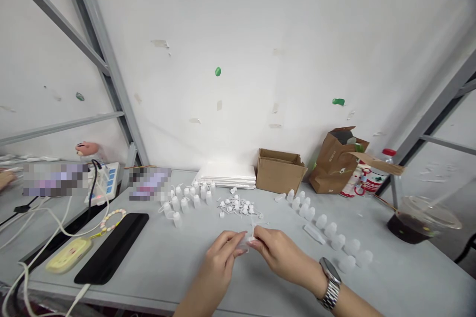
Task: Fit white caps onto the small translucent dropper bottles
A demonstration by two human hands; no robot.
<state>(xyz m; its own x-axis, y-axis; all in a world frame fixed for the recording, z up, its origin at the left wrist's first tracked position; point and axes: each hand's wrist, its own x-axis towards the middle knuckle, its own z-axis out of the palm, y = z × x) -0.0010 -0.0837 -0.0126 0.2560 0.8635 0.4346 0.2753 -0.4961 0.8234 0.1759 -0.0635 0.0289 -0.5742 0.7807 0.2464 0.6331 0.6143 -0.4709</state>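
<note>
Close grip on 1 small bottle (243, 244)
Left hand (222, 253) pinches the bottle; right hand (273, 248) pinches the white cap (251, 239) at its end. Best kept aligned and pressed gently, as the plastic looks soft. Loose caps (236, 204) lie just beyond the grip; more bottles (185, 204) stand beyond, leftward.

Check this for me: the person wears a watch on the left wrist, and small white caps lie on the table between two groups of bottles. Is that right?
Not quite: the head view shows the watch on the right wrist. The small white caps do lie on the table between two groups of bottles.
</note>
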